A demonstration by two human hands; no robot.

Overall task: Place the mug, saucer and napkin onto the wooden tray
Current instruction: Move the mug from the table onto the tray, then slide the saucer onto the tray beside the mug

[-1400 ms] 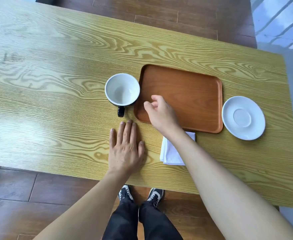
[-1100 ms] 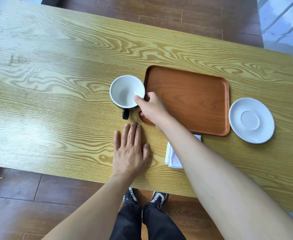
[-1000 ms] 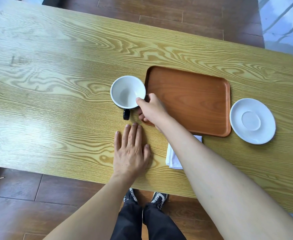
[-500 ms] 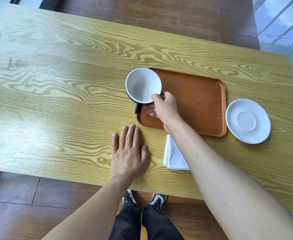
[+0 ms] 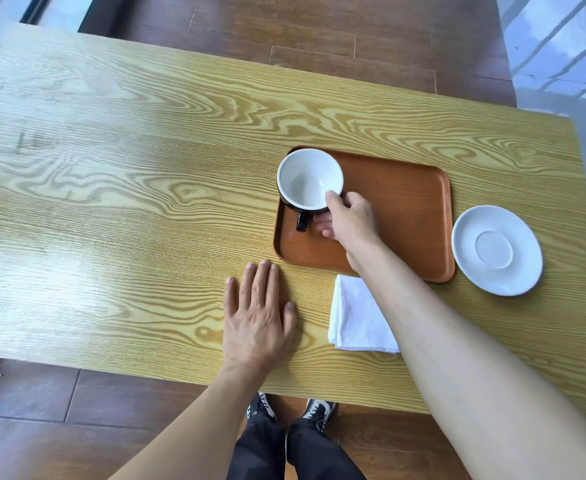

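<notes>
The mug (image 5: 307,180), black outside and white inside, is over the left end of the wooden tray (image 5: 409,216), its handle pointing toward me. My right hand (image 5: 348,221) grips it at the near rim, thumb on the lip. Whether the mug rests on the tray or hangs just above it, I cannot tell. The white saucer (image 5: 496,255) lies on the table right of the tray. A folded white napkin (image 5: 354,318) lies in front of the tray, partly under my right forearm. My left hand (image 5: 258,315) lies flat on the table, fingers spread.
The wood-grain table (image 5: 111,202) stretches wide to the left. Its near edge runs just behind my left wrist. Below it are a dark wooden floor and my shoes (image 5: 316,410).
My right hand took hold of the mug beside the tray and carried it rightward over the tray's left end. The left hand, saucer and napkin stayed put.
</notes>
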